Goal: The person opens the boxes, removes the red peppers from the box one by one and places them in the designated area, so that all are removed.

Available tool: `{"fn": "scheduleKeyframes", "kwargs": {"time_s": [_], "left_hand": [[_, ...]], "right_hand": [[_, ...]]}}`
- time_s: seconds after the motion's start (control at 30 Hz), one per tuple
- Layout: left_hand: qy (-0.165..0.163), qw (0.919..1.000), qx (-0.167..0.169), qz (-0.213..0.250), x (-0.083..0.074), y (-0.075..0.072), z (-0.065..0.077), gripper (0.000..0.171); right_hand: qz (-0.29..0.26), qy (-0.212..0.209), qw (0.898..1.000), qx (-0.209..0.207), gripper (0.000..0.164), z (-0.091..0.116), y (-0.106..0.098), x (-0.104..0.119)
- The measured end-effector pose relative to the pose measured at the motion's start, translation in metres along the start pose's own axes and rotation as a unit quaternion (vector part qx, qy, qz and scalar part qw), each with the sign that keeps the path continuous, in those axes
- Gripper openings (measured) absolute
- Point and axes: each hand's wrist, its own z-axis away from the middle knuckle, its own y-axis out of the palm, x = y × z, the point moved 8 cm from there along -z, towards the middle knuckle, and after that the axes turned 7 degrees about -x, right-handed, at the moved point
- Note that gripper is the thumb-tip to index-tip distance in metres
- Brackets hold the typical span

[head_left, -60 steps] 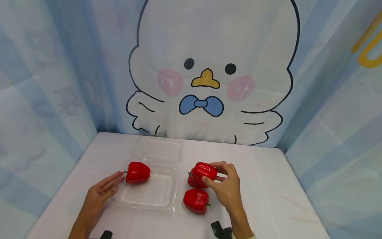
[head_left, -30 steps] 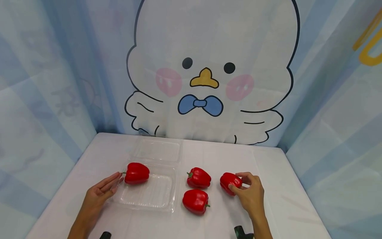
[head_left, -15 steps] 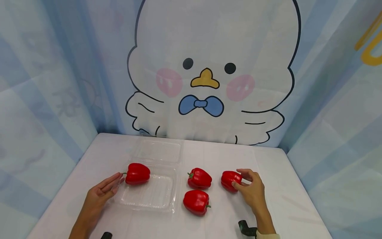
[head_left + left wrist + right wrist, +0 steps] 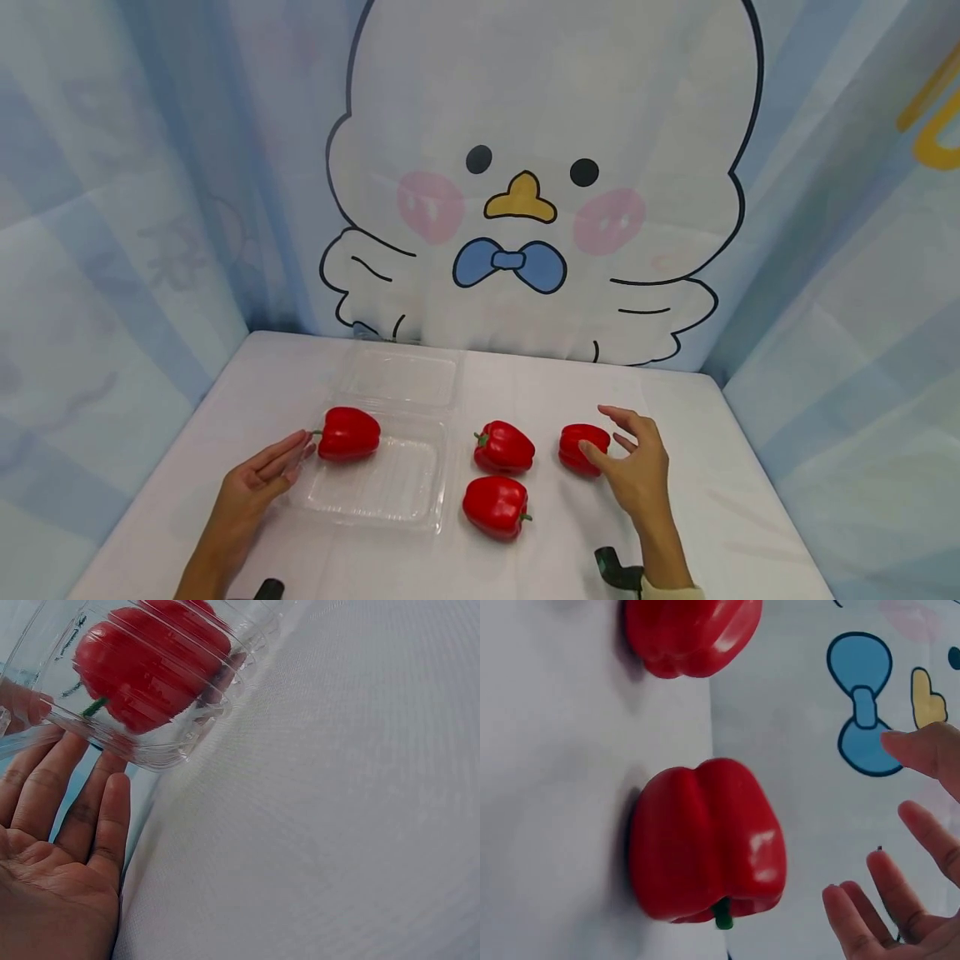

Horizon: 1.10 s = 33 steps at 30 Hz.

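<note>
A red bell pepper (image 4: 349,434) lies in the left part of a clear plastic clamshell container (image 4: 375,500). My left hand (image 4: 255,477) rests against the container's left side with fingers extended; in the left wrist view the fingertips (image 4: 69,750) are right at its clear wall, near the pepper's stem. My right hand (image 4: 637,467) stands with spread fingers around the rightmost bell pepper (image 4: 581,450), its thumb overlapping it in the head view. In the right wrist view, a gap shows between the fingers (image 4: 889,881) and that pepper (image 4: 709,844).
Two more red bell peppers, a farther one (image 4: 504,447) and a nearer one (image 4: 495,507), lie between the container and my right hand. The container's lid (image 4: 397,375) is folded back. A printed curtain (image 4: 517,325) stands behind the white table (image 4: 720,500).
My right hand has carried a bell pepper rightward from beside the other two, set it on the table and spread its fingers away from it. My left hand has stayed at the container.
</note>
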Motion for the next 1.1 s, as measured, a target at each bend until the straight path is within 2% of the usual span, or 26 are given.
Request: {"fn": "scheduleKeyframes", "kwargs": {"time_s": [0.17,0.37,0.6,0.83,1.1], "left_hand": [[0.005,0.9999,-0.004,-0.01,-0.001,0.0,-0.001,0.065],[0.006,0.9996,-0.002,-0.026,0.0,0.001,-0.001,0.066],[0.003,0.9998,0.006,-0.017,0.001,0.001,-0.002,0.063],[0.01,0.9998,0.013,-0.008,0.001,-0.001,-0.001,0.063],[-0.001,0.9999,0.005,-0.009,0.002,-0.001,-0.001,0.063]], "right_hand": [[-0.04,-0.037,0.999,-0.003,0.064,0.003,0.003,0.028],[-0.088,-0.088,0.992,0.011,0.068,0.007,0.015,0.057],[-0.106,-0.128,0.986,0.023,0.069,0.016,0.03,0.082],[-0.125,-0.143,0.981,0.047,0.071,0.024,0.052,0.1],[-0.158,-0.148,0.974,0.063,0.074,0.03,0.07,0.115]]}}
